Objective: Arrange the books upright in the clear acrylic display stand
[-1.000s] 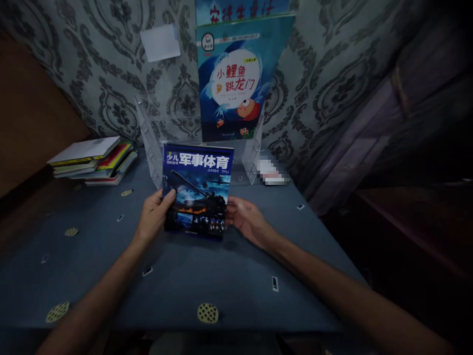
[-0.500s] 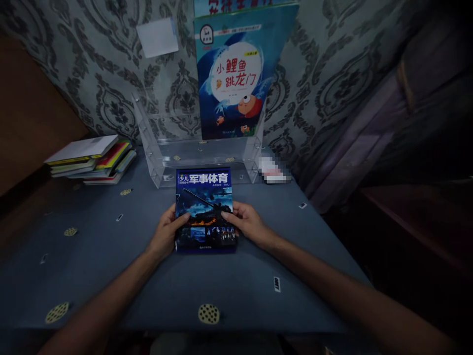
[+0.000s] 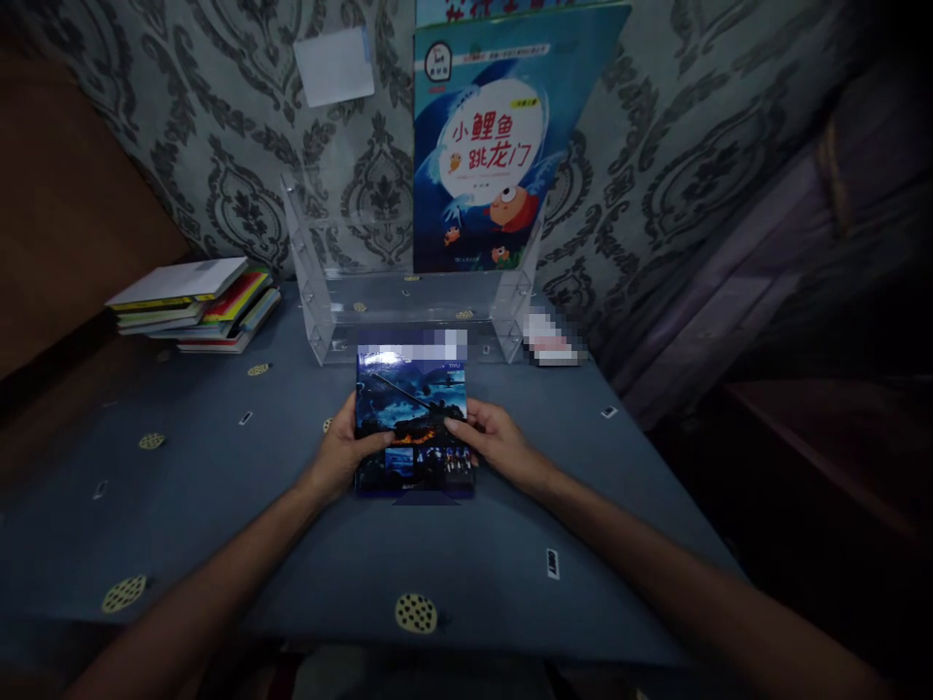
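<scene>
Book [image 3: 412,418] in a two-handed grip, just in front of a clear rack [image 3: 313,306]

Head view: the book is at the centre of the frame, cover facing up, its top edge near the rack's foot. The left hand [image 3: 335,452] pinches its left edge and the right hand [image 3: 506,445] its right edge; each thumb lies on the cover, while the fingers curl round the side and are mostly hidden. Holding both edges at about the same height probably gives even support and leaves most of the picture in sight. Pixel blocks cover the title. Whether the lower edge touches the table [image 3: 233,554], I cannot tell.

The rack's steps face the front, likely so covers show. At upper centre a fish book [image 3: 481,146] stands on the rack's right half; it seems to lean back, presumably against tipping forward. A strip of a rear book [image 3: 510,10] shows above it. At left, a pile [image 3: 190,301] of books lies flat, edges uneven, perhaps stacked loosely for reach. A pixelated item [image 3: 554,342] lies just beside the rack's right foot.
</scene>
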### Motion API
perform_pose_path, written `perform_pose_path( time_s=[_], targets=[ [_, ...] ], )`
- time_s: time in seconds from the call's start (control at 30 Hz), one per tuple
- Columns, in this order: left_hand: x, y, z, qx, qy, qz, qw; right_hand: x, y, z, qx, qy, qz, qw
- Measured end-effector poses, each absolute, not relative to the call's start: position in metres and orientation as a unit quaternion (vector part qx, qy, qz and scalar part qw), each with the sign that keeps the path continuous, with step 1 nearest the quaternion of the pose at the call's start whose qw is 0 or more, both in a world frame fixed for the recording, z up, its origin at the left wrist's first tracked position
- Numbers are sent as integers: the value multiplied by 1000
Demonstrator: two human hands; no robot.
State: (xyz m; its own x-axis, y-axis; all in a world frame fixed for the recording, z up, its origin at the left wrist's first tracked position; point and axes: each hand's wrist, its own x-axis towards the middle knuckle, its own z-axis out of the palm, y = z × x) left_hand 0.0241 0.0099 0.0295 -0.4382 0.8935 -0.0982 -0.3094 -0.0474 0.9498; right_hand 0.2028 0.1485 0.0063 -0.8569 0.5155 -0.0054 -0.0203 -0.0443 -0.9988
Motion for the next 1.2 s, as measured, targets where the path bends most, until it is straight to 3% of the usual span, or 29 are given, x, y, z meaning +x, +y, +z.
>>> perform_pose_path(
  time_s=[0.53,0.63,0.73,0.87,0.97,1.2],
  targets=[
    [21,9,31,198,501,672,507,204,147,4,-204,-685,671,196],
    [21,10,31,188,500,667,519,204,147,-1,-227,-732,580,278],
    [20,11,29,179,510,657,525,205,143,0,-247,-822,370,356],
    [19,12,26,187,538,627,532,203,125,7,-128,-923,222,287],
    [18,11,22,200,560,625,505,198,114,10,-59,-954,213,203],
    [19,9,17,210,597,628,453,182,137,7,-98,-964,221,111]
  ],
)
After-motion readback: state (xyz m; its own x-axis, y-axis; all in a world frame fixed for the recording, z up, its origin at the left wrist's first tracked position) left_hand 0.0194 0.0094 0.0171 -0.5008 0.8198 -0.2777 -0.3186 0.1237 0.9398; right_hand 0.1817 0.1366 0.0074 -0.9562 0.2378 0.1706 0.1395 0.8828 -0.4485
